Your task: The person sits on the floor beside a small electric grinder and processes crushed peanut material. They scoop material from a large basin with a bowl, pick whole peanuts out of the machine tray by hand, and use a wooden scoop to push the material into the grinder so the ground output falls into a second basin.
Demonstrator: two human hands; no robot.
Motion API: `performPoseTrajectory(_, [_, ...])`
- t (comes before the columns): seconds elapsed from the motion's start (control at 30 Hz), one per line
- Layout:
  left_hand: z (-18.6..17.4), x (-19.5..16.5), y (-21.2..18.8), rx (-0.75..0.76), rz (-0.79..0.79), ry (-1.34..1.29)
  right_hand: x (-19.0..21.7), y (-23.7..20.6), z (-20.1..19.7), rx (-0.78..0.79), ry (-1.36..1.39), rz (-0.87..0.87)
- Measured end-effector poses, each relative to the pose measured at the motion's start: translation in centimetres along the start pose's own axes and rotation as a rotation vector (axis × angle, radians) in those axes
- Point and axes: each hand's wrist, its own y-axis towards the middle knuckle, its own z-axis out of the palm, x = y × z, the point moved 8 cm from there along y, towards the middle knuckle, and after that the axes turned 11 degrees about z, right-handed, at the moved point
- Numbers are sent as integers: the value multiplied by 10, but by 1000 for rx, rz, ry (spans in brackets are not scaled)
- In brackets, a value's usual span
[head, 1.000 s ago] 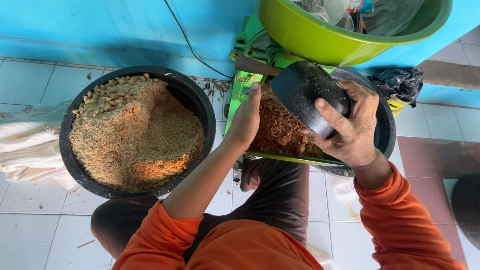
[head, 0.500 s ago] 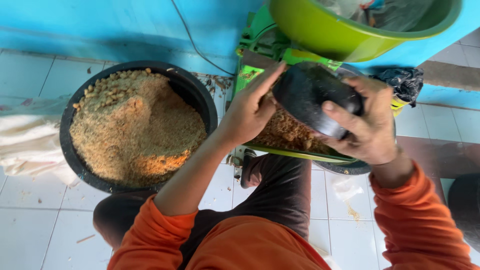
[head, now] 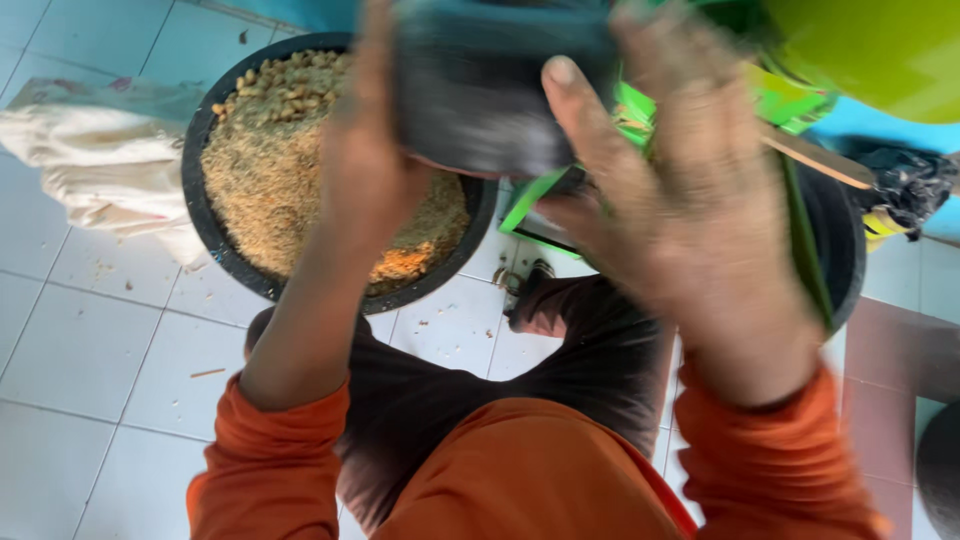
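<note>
Far left on the white tiled floor, a crumpled pale cloth sack lies slumped, its edge touching the wide black tub just beside it. That tub is heaped with coarse golden-brown ground meal, with whole pale kernels showing along its far side and a more orange patch near its front rim. Over the tub comes the left hand, dusty with meal, fingers pointing up and away, palm pressed flat against the left side of a dark bowl. The bowl is raised high, close to the camera and blurred, hanging above the right edge of the tub; what it has inside, I can't tell. On the other side is the right hand, spread wide, thumb up along the bowl's wall and fingers curled round its far side, so the bowl sits clamped between the two palms. Below the arms, orange sleeves and dark trousers, the person crouched low with a bare foot on the tiles. Behind the right hand there's a bright green machine frame, and a second black tub peeks out past the wrist. Top right, a big lime-green basin sits above it, and a bunched black plastic bag lies against the blue wall.
</note>
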Motion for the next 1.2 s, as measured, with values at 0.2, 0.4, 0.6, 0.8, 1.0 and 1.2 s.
performPoseTrajectory(0.2, [-39, 128, -163, 21, -631, 212, 53, -14, 225, 338, 225, 101])
performPoseTrajectory(0.4, [-34, 175, -333, 7, -1218, 257, 83, -71, 507, 850, 362, 59])
performPoseTrajectory(0.6, [-19, 172, -391, 207, -1447, 256, 91, -34, 682, 772, 232, -129])
performPoseTrajectory(0.8, [-12, 160, -397, 57, -1359, 169, 103, -4, 792, 863, 406, -70])
performPoseTrajectory(1.0, [21, 147, -476, -115, -1499, -291, 94, -15, 842, 996, 465, 64])
performPoseTrajectory(1.2, [19, 134, -469, -189, -1594, -97, 91, -24, 854, 1018, 549, 108])
